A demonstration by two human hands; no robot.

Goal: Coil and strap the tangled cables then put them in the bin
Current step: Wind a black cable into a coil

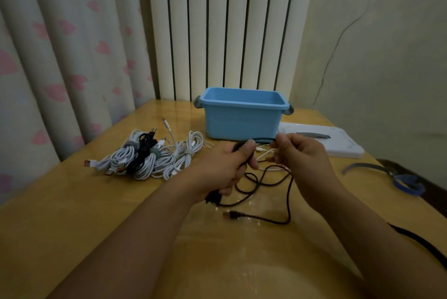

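A shiny yellow-brown wooden table [72, 202] fills the near part of the room. On the far left hangs a pale curtain [60, 56] with pink hearts, and beside it stands a tall white radiator [227, 27]. The right wall [387, 44] is plain, pale and dim.

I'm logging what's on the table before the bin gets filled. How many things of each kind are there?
Strapped cable bundles: cannot count exactly, several
Loose black cable: 1
Loose white cable: 1
Blue bin: 1
White lid: 1
Loose straps: 2
Total besides bundles: 6
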